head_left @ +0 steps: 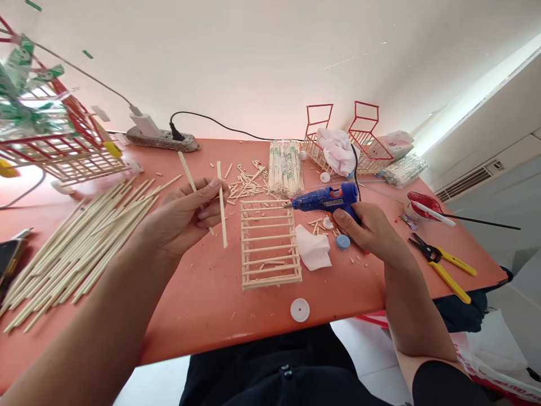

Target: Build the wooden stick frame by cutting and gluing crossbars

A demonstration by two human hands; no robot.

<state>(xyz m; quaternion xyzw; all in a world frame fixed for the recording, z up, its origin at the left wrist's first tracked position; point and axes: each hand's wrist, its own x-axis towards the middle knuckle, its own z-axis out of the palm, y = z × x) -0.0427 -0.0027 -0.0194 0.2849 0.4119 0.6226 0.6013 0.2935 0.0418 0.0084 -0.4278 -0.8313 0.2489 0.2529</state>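
My left hand (192, 211) is closed on two pale wooden sticks (222, 211), one pinched upright at the fingertips and the other slanting behind it. In my right hand (366, 228) is a blue glue gun (327, 198), gripped by its handle. Its nozzle points left, over the top right corner of a small ladder-like stick frame (270, 241) lying on the table; whether it touches the frame I cannot tell. Beside that frame, below the gun, are a white tissue (313, 248) and a blue bottle cap (342, 242).
Many loose sticks (84, 248) cover the left side of the orange table (190, 316). A power strip (163, 138) and a wrapped stick bundle (285, 166) sit at the back. Yellow-handled pliers (442, 262) lie right. Red-trimmed stick models (63, 144) stand left and back right.
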